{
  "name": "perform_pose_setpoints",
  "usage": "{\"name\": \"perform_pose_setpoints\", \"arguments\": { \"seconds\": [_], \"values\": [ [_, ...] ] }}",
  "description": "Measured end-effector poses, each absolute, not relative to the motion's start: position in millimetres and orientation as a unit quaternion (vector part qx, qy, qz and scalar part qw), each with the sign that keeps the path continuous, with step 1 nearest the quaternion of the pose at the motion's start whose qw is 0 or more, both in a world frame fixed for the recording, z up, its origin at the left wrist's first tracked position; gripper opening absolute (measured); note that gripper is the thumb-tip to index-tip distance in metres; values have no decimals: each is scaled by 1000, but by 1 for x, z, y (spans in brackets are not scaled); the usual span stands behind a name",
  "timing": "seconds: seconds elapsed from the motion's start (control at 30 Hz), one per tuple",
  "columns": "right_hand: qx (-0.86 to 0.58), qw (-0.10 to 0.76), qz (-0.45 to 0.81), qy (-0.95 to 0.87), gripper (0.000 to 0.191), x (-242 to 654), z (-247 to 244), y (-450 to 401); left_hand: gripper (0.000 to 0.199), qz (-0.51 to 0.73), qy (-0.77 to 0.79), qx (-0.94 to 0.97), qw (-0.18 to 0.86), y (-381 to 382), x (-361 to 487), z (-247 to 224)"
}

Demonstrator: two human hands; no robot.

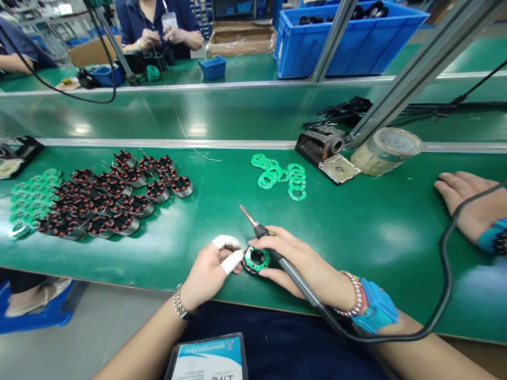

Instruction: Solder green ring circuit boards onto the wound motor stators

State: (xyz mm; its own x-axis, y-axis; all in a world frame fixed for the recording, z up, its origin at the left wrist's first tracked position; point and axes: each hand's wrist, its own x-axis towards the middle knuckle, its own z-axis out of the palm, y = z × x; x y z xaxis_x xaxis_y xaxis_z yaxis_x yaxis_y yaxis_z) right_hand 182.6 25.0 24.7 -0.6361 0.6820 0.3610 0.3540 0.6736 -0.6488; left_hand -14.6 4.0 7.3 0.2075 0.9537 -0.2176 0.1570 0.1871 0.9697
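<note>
Near the front edge of the green table, my left hand (211,270) wears white finger covers and pinches the left side of a small round motor part with a green ring board (258,260) on top. My right hand (296,260) holds a soldering iron (293,274), its tip pointing up and left, away from the part. Thumb and fingertips of that same hand touch the right side of the part. Wound motor cores (113,195) stand in a cluster at the left, beside a pile of green ring boards (35,198). More green rings (296,181) lie loose ahead of my hands.
A soldering iron stand (320,144) and a cloudy tub (384,150) are at the back right. Another person's hand (469,202) rests on the table at the right. The iron's black cable (446,268) loops there. Across the bench are a blue crate (347,45) and seated people.
</note>
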Motion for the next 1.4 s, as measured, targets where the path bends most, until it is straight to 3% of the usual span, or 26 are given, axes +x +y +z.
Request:
{"name": "perform_pose_setpoints", "arguments": {
  "seconds": [0.1, 0.2, 0.3, 0.5, 0.7, 1.0, 1.23, 1.4],
  "values": [
    [-318, 309, 258, -859, 34, 182, 23, 23, 17, 329, 483, 634, 506, -3, -28, 9],
    [-345, 329, 248, -843, 33, 179, 22, 17, 14, 299, 452, 669, 508, -7, -31, 10],
    [-376, 343, 227, -830, 31, 176, 22, 10, 11, 316, 484, 582, 572, -3, -22, 10],
    [-362, 368, 204, -832, 31, 171, 24, 5, 22, 302, 487, 410, 709, 11, -7, 11],
    [-292, 380, 199, -855, 26, 163, 24, 9, 27, 318, 472, 372, 733, 7, -9, 10],
    [-382, 437, 246, -776, 13, 176, 33, 1, 20, 331, 442, 338, 762, 3, -8, 13],
    [-349, 442, 269, -782, 24, 199, 46, -4, 23, 320, 460, 338, 756, 5, -8, 12],
    [-348, 438, 316, -766, 19, 201, 50, -3, 24, 319, 462, 347, 751, 4, -8, 12]
  ]
}}
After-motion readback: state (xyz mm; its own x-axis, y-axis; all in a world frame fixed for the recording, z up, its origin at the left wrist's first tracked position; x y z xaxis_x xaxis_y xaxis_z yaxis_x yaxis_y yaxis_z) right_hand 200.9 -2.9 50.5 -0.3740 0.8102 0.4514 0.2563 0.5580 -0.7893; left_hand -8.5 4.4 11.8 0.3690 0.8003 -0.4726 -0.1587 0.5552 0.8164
